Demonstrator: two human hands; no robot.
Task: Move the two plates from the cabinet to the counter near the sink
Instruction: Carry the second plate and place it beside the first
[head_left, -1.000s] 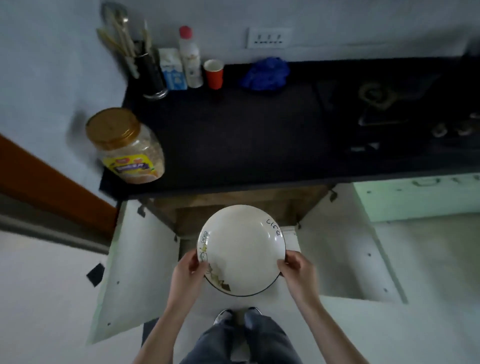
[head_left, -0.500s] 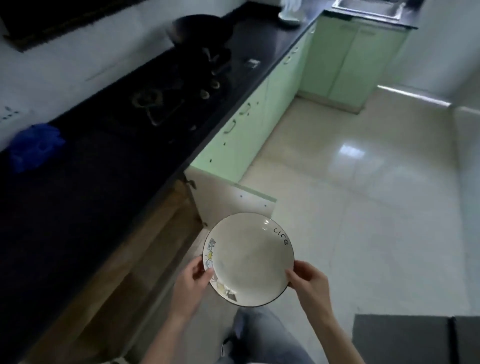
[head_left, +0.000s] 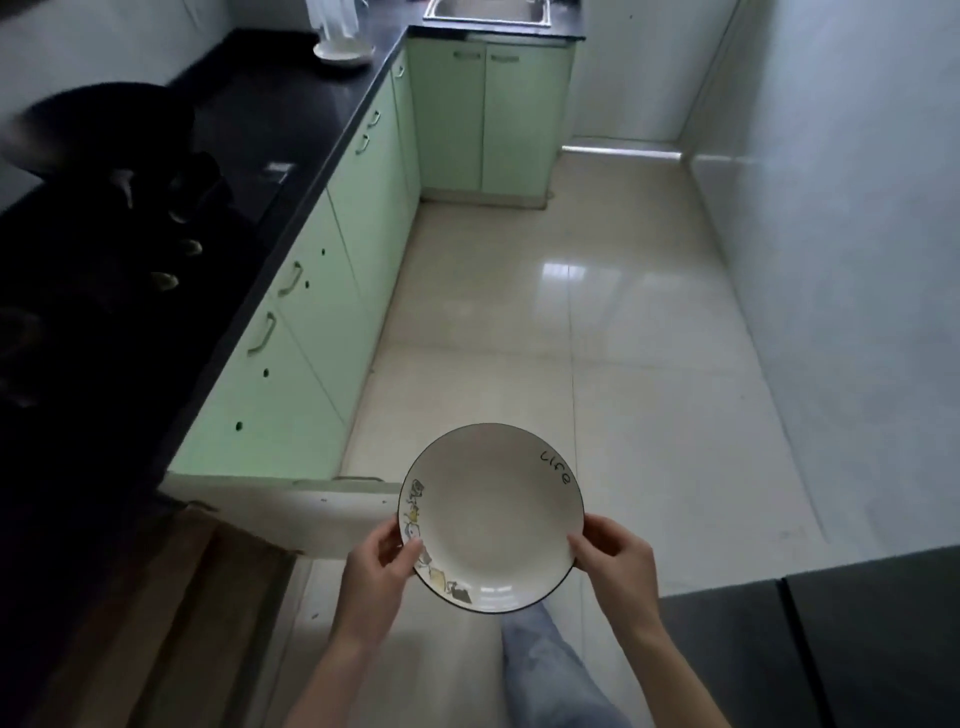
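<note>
Carrying the plate in front of me, I am gripping it with both hands: my left hand is pinching the left rim with the thumb lying over the printed pattern, and my right hand is clasping the opposite rim the same way. I am taking it by two opposite edges, I judge, so that it is riding level and is not tipping as I am walking. From above I cannot tell whether a second plate is stacked beneath it. The plate is hanging in the air over the floor tiles, just right of the open cabinet door and well apart from the sink at the far end. A white dish is standing near the far corner of the worktop, beside the sink, and I am reading that corner as my target. A dark pan is sitting further back along the worktop's left side.
</note>
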